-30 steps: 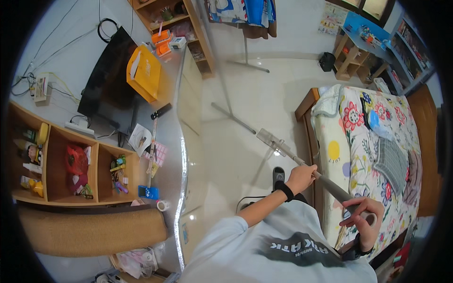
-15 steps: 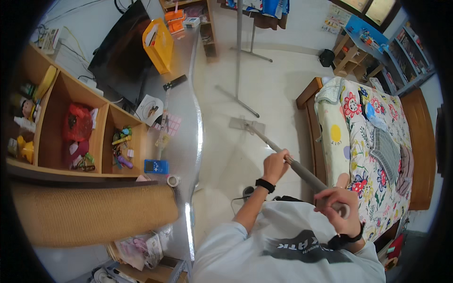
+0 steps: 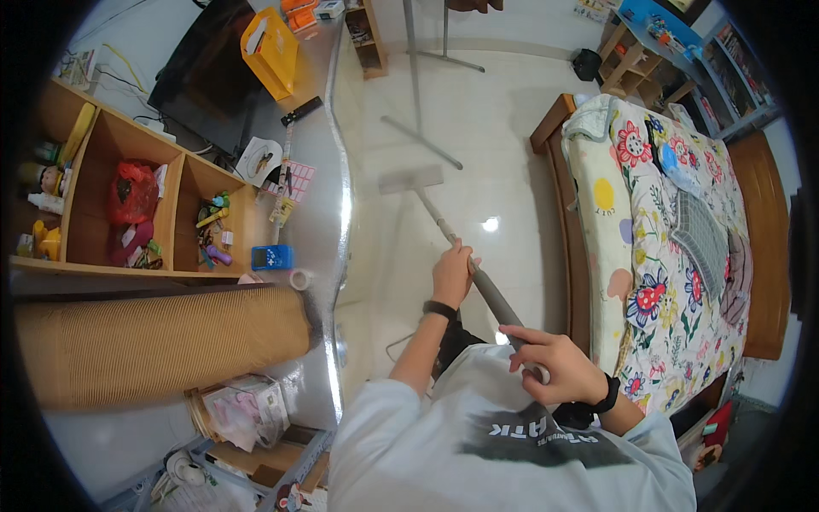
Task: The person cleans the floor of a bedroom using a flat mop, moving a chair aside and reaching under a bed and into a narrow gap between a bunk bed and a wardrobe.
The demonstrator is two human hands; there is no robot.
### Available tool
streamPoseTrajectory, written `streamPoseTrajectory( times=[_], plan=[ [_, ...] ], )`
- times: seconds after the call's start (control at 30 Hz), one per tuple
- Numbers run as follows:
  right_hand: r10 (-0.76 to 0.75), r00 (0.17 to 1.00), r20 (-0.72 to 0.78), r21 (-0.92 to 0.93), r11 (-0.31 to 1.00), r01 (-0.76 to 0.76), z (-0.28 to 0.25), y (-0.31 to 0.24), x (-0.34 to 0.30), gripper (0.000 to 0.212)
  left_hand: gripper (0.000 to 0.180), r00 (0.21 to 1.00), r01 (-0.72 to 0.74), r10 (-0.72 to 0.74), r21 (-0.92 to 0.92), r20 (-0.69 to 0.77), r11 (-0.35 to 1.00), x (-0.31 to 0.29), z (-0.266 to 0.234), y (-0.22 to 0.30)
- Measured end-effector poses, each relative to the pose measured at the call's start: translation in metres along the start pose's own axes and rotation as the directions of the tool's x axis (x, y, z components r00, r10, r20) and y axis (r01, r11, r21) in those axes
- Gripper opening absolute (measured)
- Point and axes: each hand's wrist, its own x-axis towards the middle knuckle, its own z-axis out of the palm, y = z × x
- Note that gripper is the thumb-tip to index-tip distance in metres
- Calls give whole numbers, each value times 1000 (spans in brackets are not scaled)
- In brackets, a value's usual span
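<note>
A flat mop (image 3: pixel 490 294) with a long grey handle slants across the middle of the view. Its flat rectangular head (image 3: pixel 411 179) lies on the pale tiled floor, beside the foot of a metal stand. My left hand (image 3: pixel 452 271) is wrapped round the handle partway down, a black band on its wrist. Nearer my body, my right hand (image 3: pixel 554 363) grips the handle's upper end close to my shirt; it also has a dark band at the wrist.
A bed (image 3: pixel 674 247) with a flowered cover stands on the right. At left runs a silvery table (image 3: pixel 311 196) holding a yellow holder (image 3: pixel 271 55) and a blue handheld device (image 3: pixel 271 258), next to a wooden shelf (image 3: pixel 175 205). The metal stand (image 3: pixel 422 141) rises ahead on the floor.
The mop head has slid left and slightly away, and the handle has swung more upright in view. Both hands have moved left with it, still gripping. My view has shifted a little.
</note>
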Motion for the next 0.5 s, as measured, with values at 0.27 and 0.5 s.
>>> streamPoseTrajectory(
  times=[0.27,0.5],
  plan=[
    [-100,995,7,22,995,100,-16,28,-154,14,23,998,22,-26,82,52,996,-126,40,99],
    [-161,987,-23,137,977,163,-37,59,-282,9,19,999,-31,27,82,43,996,-223,89,187]
  ],
)
